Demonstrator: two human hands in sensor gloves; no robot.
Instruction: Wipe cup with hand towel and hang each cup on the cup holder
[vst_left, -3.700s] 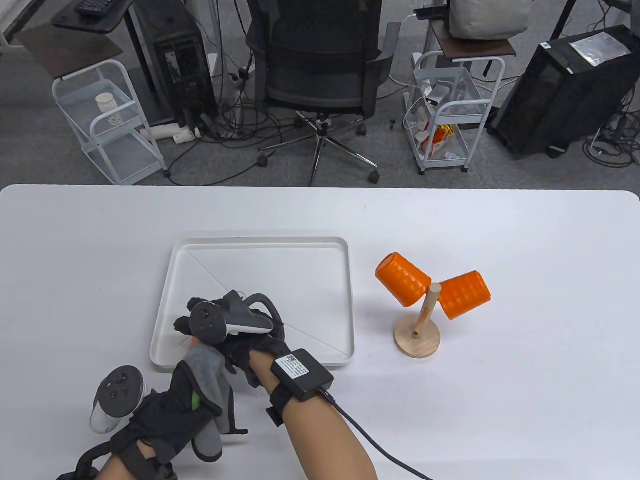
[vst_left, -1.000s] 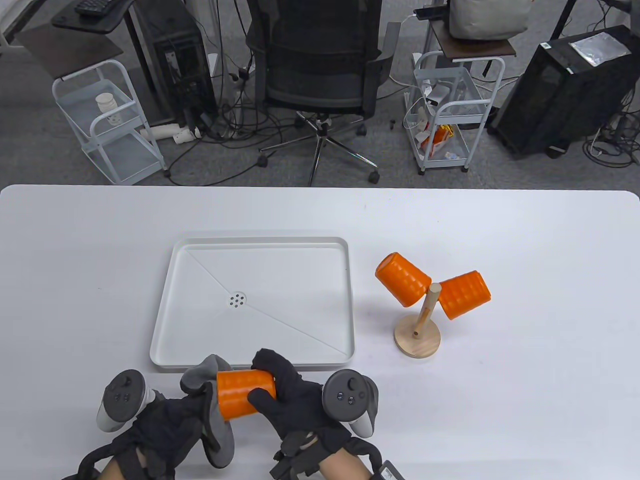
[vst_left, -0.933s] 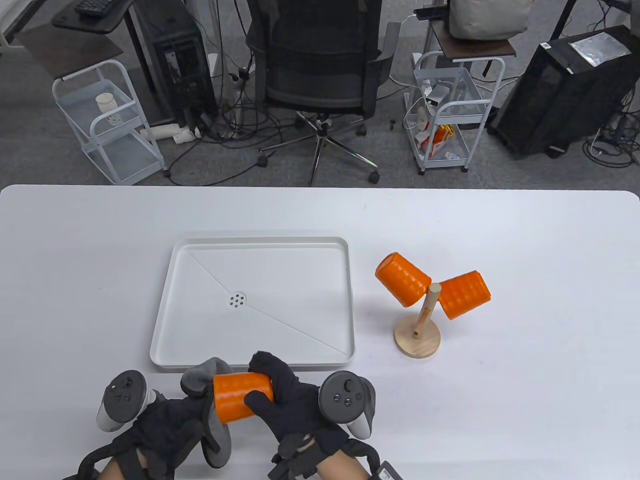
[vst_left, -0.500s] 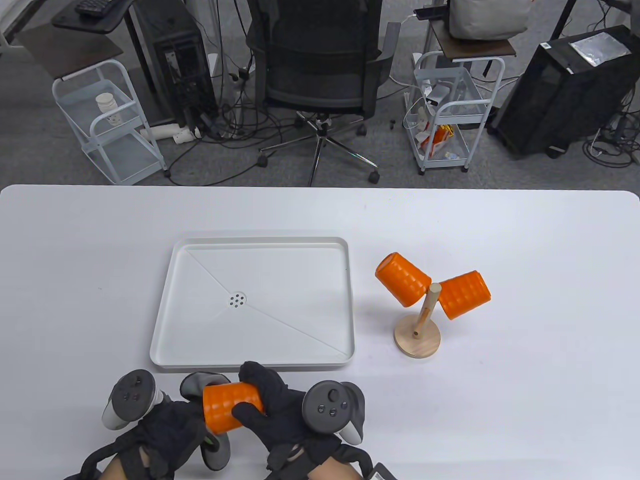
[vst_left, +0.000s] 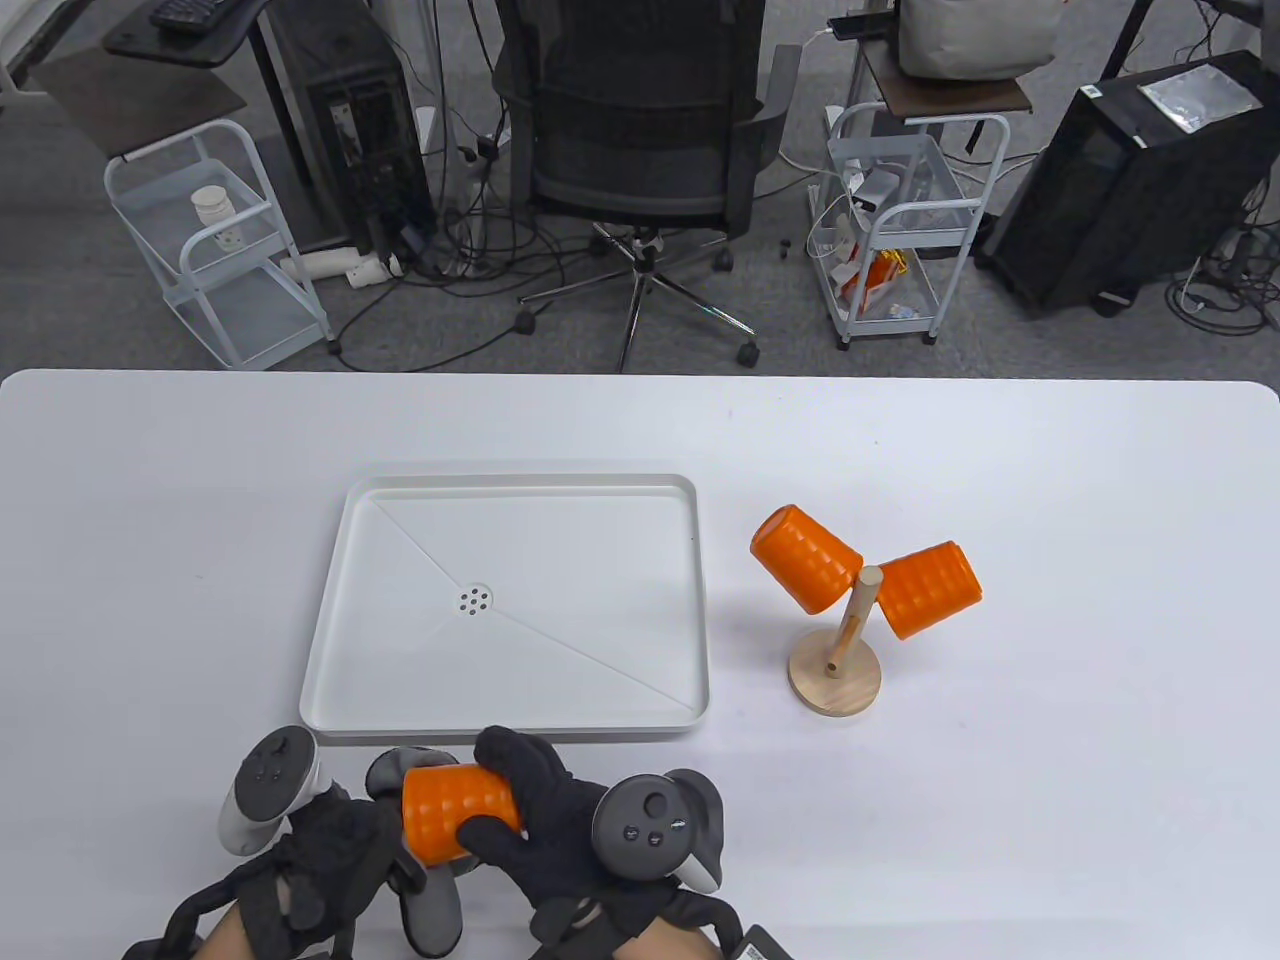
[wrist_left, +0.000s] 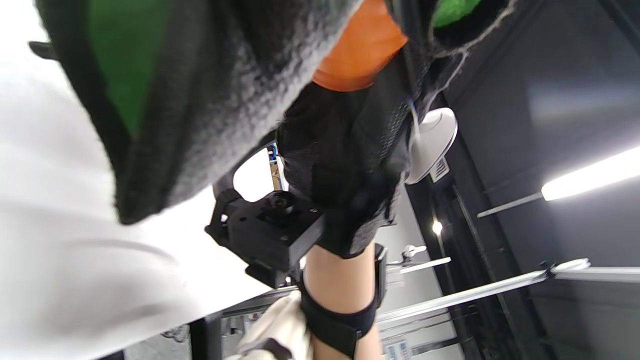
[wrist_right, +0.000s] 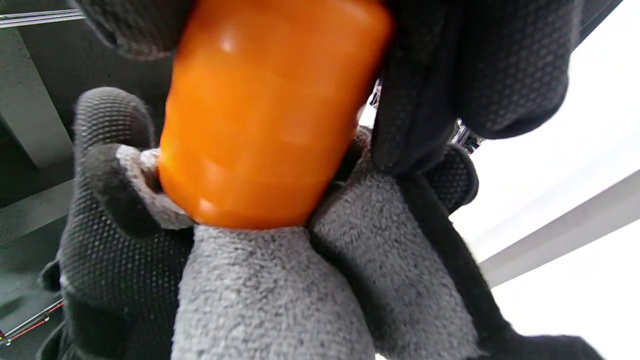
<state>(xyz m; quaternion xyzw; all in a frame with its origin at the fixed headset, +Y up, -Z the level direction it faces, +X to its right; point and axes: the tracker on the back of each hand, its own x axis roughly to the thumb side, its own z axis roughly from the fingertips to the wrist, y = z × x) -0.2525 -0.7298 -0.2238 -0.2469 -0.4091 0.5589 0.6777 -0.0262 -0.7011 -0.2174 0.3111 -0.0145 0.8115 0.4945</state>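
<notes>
While my right hand (vst_left: 560, 830) curls round the ribbed orange plastic cup (vst_left: 455, 812) near the white tray's (vst_left: 510, 725) near edge, my left hand (vst_left: 320, 860) grips the grey fleece towel (vst_left: 430, 905) against its left end.

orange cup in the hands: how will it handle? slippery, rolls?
The cup looks like glossy ribbed plastic, so probably light and rigid; the ribs should help the right hand grip it. It is a handleless cylinder held sideways against the towel, so it would likely roll if laid down.
</notes>
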